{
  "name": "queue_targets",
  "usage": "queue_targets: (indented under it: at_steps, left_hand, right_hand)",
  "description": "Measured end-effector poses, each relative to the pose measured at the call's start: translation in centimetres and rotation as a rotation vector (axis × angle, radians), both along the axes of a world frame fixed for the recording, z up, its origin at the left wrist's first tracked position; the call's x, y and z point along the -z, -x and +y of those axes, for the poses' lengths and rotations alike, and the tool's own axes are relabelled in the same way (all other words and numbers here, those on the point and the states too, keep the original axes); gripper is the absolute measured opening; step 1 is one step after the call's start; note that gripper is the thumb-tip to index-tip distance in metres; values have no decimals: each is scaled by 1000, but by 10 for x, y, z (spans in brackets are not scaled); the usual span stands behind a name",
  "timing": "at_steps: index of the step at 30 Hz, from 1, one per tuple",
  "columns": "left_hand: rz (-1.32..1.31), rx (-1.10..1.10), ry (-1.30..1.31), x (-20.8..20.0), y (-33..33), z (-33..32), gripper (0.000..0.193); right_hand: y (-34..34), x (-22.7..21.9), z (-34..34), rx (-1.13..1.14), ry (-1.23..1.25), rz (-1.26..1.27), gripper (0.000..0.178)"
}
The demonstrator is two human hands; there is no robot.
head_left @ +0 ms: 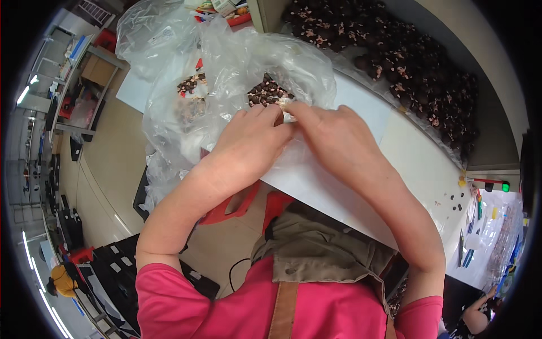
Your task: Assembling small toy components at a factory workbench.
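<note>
My left hand (248,141) and my right hand (334,131) meet over the white worktable (350,189), fingertips close together. Both are closed in a pinch. What lies between the fingers is too small and too covered to make out; a pale bit shows at the tips. Just beyond them, a clear plastic bag (299,62) lies opened out with small dark brown and pink pieces (266,92) in it. To the left, more crumpled clear plastic (164,85) spreads over the table, with another little cluster of dark and pink pieces (191,85).
A large heap of dark and pink pieces (395,62) fills a grey bin at the far right. Red and coloured items (226,8) stand at the back. A red stool (231,206) is below the table edge. Pens (467,248) lie on the right, near another person's arm (480,308).
</note>
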State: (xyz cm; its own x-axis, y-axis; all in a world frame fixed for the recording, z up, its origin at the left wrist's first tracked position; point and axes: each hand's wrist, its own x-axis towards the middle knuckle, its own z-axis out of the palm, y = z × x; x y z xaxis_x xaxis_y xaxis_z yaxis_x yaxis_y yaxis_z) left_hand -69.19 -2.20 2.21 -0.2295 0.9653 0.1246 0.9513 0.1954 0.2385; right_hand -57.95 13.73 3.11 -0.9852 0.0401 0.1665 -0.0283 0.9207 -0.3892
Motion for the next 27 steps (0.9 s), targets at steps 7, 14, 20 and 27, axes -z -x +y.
queue_targets:
  at_steps: [7, 14, 20, 27]
  left_hand:
    - [-83, -121, -126, 38, 91, -31, 19]
    - [-90, -125, -187, 7, 86, 32, 12]
    - [3, -105, -82, 11, 79, 95, 9]
    - [44, -41, -176, -22, 54, 187, 15]
  right_hand:
    - [61, 72, -16, 29, -76, 187, 18]
    - [65, 53, 29, 73, 106, 212, 14]
    - [45, 57, 87, 119, 241, 249, 11]
    - [19, 53, 145, 9, 200, 294, 13]
